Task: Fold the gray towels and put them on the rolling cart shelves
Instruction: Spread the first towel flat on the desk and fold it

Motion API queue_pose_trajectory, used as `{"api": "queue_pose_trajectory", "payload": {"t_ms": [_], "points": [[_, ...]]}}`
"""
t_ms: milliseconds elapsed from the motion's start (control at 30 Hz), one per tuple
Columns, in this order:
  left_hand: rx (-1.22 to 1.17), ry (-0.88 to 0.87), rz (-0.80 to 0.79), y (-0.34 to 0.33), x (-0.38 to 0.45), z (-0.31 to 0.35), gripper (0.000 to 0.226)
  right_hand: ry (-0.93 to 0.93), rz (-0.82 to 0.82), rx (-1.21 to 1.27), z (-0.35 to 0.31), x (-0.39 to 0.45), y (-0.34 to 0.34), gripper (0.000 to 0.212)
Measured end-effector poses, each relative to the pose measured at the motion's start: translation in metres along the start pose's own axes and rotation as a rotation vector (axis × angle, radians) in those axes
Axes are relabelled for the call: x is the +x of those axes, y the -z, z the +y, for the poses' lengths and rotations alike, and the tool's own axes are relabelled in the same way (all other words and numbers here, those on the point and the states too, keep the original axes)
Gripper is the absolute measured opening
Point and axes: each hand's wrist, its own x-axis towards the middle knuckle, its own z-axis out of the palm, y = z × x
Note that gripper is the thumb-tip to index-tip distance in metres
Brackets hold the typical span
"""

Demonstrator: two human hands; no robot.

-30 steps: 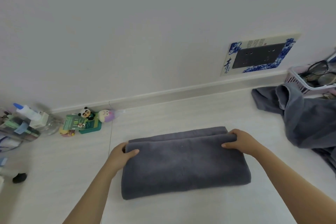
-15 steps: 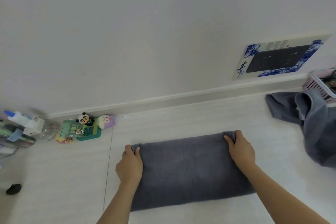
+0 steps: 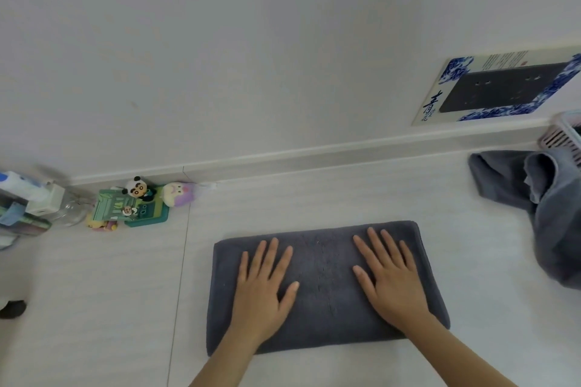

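While both palms lie flat on the cloth, the left hand (image 3: pixel 262 287) spreads its straight fingers wide over the left half of the folded gray towel (image 3: pixel 327 286), thumb angled out toward the middle. The right hand (image 3: pixel 390 280) does the same on the right half, fingers straight and fanned, pointing toward the wall; neither hand curls around anything. Between the two hands a strip of bare towel shows. The towel is a neat dark gray rectangle lying on the pale floor (image 3: pixel 94 308), its long side roughly parallel to the baseboard (image 3: pixel 314 154) and well apart from it.

To the right, near the picture's edge, a second gray towel (image 3: pixel 534 198) lies unfolded in a rumpled heap, its top reaching a pink slatted basket (image 3: pixel 562 137) that is cut off by the frame. Above that, a blue-and-white patterned frame surrounds a dark wall socket panel (image 3: pixel 503 88) just over the baseboard.

To the left, against the baseboard, sit a small panda figure (image 3: pixel 137 187), a purple-and-white plush toy (image 3: pixel 179 195) and a green card pack (image 3: pixel 125 207), all close together. Farther left are a clear bottle (image 3: pixel 70 207) and blurred items I cannot identify. The rolling cart is not visible.
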Motion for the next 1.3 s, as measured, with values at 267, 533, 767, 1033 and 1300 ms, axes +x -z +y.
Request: {"api": "queue_pose_trajectory", "payload": {"t_ms": [267, 533, 767, 1033, 1300], "points": [[-0.080, 0.180, -0.043, 0.028, 0.016, -0.048, 0.075, -0.076, 0.003, 0.011, 0.006, 0.025, 0.019, 0.066], [-0.296, 0.155, -0.363, 0.064, 0.070, -0.058, 0.042, 0.069, -0.313, 0.042, 0.017, 0.091, 0.048, 0.041], [-0.238, 0.051, -0.503, 0.069, 0.080, -0.053, 0.040, 0.218, -0.523, -0.113, 0.009, 0.100, 0.058, 0.034], [-0.447, 0.108, -0.502, 0.088, 0.055, -0.048, 0.024, 0.104, -0.524, 0.168, 0.006, 0.068, 0.074, 0.023], [-0.498, 0.026, -0.033, 0.172, 0.043, -0.045, 0.009, 0.148, 0.006, 0.262, 0.008, 0.054, 0.153, 0.021]]}}
